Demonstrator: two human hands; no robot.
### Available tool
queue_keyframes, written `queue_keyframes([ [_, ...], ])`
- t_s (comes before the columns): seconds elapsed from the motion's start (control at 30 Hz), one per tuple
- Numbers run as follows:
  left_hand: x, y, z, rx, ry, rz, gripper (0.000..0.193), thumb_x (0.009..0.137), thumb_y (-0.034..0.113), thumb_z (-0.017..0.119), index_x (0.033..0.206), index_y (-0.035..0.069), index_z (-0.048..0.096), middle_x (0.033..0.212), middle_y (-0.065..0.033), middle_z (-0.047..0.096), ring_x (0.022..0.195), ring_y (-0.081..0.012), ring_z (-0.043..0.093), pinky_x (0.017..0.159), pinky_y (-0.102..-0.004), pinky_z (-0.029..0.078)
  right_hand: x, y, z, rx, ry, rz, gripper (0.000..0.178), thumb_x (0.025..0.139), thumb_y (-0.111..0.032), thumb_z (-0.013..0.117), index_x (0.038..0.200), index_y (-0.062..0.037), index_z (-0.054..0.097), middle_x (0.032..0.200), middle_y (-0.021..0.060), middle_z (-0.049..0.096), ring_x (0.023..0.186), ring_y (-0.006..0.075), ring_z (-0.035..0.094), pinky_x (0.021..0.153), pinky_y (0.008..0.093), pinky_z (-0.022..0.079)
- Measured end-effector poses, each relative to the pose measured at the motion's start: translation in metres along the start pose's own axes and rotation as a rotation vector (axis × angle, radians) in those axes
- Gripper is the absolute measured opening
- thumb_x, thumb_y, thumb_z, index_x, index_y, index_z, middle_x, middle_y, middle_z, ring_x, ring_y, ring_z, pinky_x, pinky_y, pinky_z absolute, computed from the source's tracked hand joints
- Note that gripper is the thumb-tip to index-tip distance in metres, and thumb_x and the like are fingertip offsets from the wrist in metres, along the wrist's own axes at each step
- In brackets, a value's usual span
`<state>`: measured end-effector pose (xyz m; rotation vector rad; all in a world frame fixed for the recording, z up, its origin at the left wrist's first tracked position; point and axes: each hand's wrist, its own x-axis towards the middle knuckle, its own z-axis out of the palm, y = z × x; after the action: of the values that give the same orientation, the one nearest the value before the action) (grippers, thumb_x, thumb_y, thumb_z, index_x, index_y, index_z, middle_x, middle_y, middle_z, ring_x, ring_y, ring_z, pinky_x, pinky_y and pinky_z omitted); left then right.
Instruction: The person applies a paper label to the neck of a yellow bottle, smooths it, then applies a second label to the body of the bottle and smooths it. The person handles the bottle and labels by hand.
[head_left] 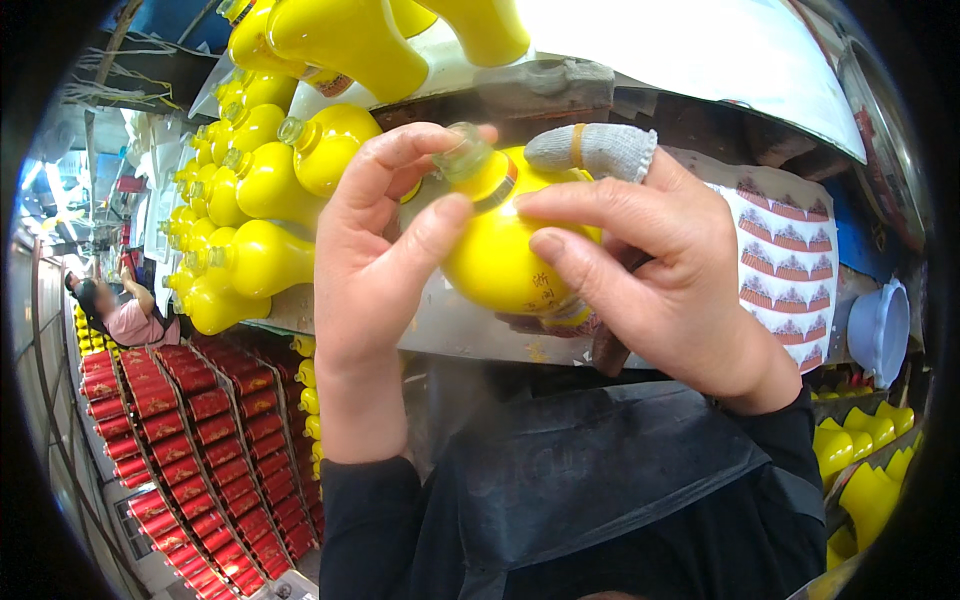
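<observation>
A glossy yellow bottle with a round body and clear glass mouth lies tilted in front of me, its mouth toward the upper left. My left hand is closed around its neck, thumb on the near side and fingers behind. A narrow dark label band circles the base of the neck. My right hand presses its thumb and forefinger on the bottle's body. A grey knitted finger cover, held by a tan rubber band, sits on one right finger. The bottle's underside is partly hidden.
Several yellow bottles stand packed at the left, with larger ones at the top. A sheet of printed labels lies right of my hand, beside a pale blue bucket. Red goods in rows and a person are farther left.
</observation>
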<state>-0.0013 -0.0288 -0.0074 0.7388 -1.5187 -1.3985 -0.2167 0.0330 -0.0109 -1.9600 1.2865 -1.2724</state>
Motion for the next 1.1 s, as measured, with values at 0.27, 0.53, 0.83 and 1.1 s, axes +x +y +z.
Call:
queue_keyframes([
  [0.27, -0.013, 0.006, -0.001, 0.164, -0.027, 0.049, 0.039, 0.09, -0.006, 0.069, 0.128, 0.0, 0.061, 0.131, -0.0173, 0.067, 0.124, -0.0237, 0.063, 0.11, -0.0365, 0.047, -0.015, -0.026, 0.009, -0.087, 0.02, 0.068, 0.026, 0.092, -0.002, 0.073, 0.117, -0.0025, 0.078, 0.113, 0.019, 0.07, 0.093, 0.0239, 0.072, 0.079, 0.0298, 0.059],
  [0.53, -0.025, 0.011, 0.003, 0.225, 0.01, 0.094, 0.037, 0.088, -0.007, 0.072, 0.124, 0.0, 0.064, 0.126, -0.0102, 0.069, 0.12, -0.0178, 0.064, 0.109, -0.0332, 0.047, -0.025, -0.038, 0.018, -0.141, 0.072, 0.058, 0.027, 0.091, 0.002, 0.071, 0.117, -0.0021, 0.078, 0.115, 0.0193, 0.071, 0.098, 0.026, 0.072, 0.085, 0.0317, 0.058],
  [0.83, -0.032, 0.014, 0.011, 0.239, 0.039, 0.11, 0.035, 0.089, -0.005, 0.072, 0.122, 0.0, 0.065, 0.122, -0.008, 0.07, 0.118, -0.0164, 0.064, 0.109, -0.0322, 0.046, -0.03, -0.041, 0.019, -0.156, 0.091, 0.054, 0.027, 0.091, -0.001, 0.073, 0.116, -0.0057, 0.08, 0.101, 0.0135, 0.073, 0.088, 0.0203, 0.067, 0.077, 0.0294, 0.055],
  [1.1, -0.033, 0.014, 0.012, 0.243, 0.05, 0.113, 0.034, 0.089, -0.004, 0.072, 0.122, 0.0, 0.066, 0.121, -0.0073, 0.07, 0.117, -0.0155, 0.065, 0.109, -0.0319, 0.047, -0.032, -0.041, 0.019, -0.153, 0.113, 0.042, 0.026, 0.092, -0.004, 0.074, 0.117, -0.0084, 0.081, 0.088, 0.0084, 0.071, 0.075, 0.0157, 0.059, 0.068, 0.0271, 0.049],
])
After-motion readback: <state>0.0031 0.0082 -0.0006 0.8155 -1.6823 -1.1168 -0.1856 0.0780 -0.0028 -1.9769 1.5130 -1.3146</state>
